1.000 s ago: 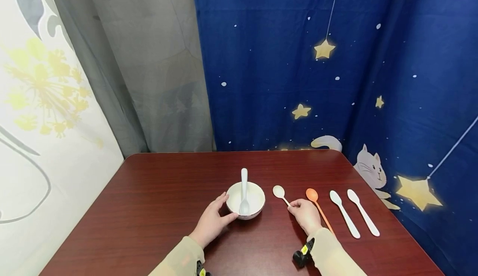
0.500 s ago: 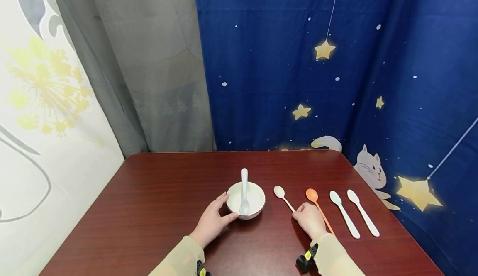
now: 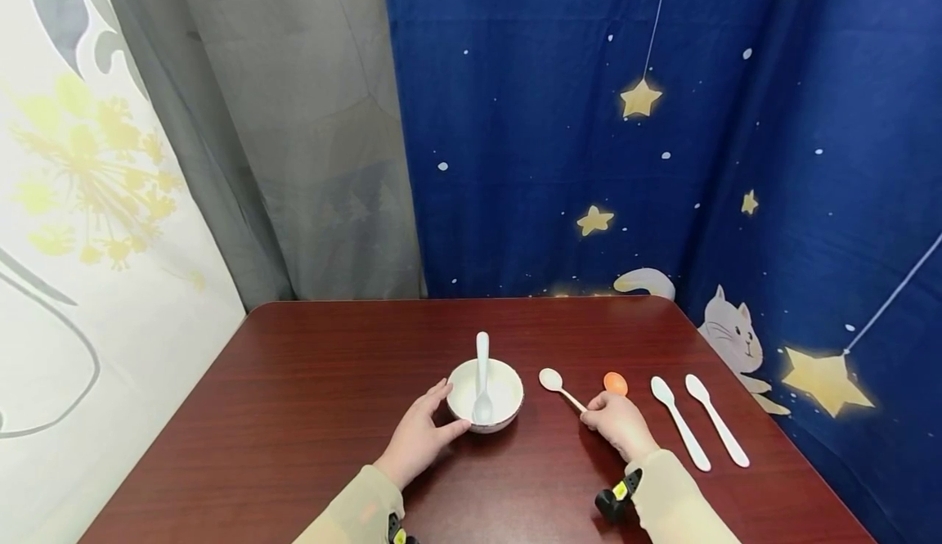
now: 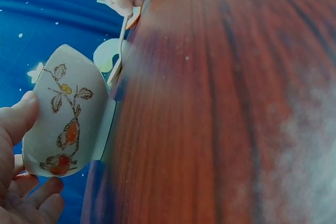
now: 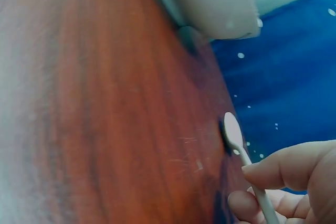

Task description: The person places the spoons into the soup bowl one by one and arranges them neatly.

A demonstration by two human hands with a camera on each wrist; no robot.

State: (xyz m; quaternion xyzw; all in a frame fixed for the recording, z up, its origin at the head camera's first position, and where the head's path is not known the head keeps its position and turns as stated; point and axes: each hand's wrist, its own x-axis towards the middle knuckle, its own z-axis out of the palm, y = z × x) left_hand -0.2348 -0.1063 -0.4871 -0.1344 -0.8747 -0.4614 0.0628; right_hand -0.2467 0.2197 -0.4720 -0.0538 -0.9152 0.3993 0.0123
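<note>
My left hand point(image 3: 423, 433) holds the near left side of a white bowl point(image 3: 508, 393), thumb and fingers spread around its outside. Leaves and orange-red birds decorate the bowl's wall point(image 4: 68, 124) in the left wrist view. Inside the bowl a white spoon point(image 3: 482, 374) leans, its handle sticking up over the far rim. To the right, my right hand point(image 3: 621, 427) pinches the handle of a cream spoon point(image 3: 550, 379) between thumb and fingers. That spoon's head point(image 5: 232, 129) points away, low over the table; I cannot tell if it touches.
An orange spoon point(image 3: 615, 384) lies just beyond my right hand, its handle hidden. Farther right are two white spoons, an inner one point(image 3: 680, 423) and an outer one point(image 3: 717, 421). The dark red table point(image 3: 331, 364) ends at curtains point(image 3: 530, 159) behind.
My right hand has shifted right, its grip now farther down the cream spoon's handle, and covers the orange spoon's handle. The cream spoon's head has barely moved. Left hand and bowl stay still.
</note>
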